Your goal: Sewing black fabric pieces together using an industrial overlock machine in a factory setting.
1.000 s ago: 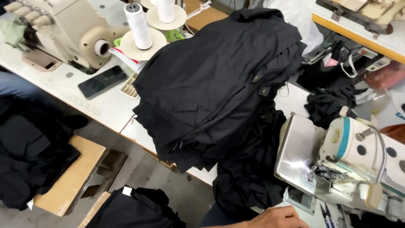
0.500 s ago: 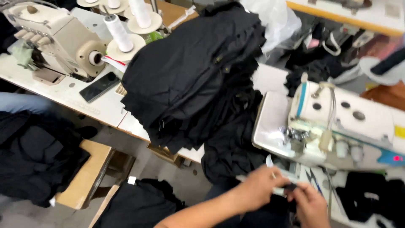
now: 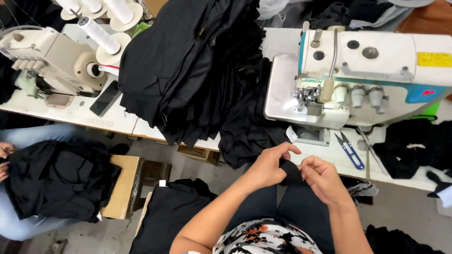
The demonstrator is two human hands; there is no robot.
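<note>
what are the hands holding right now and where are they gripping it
Both hands pinch one small black fabric piece: the left hand grips its left edge, the right hand its right edge, in front of the sewing machine.

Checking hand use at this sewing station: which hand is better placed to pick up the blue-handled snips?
Probably the right hand: the snips lie just beyond it, while the left hand is farther away. Both pinch the small black fabric piece.
</note>
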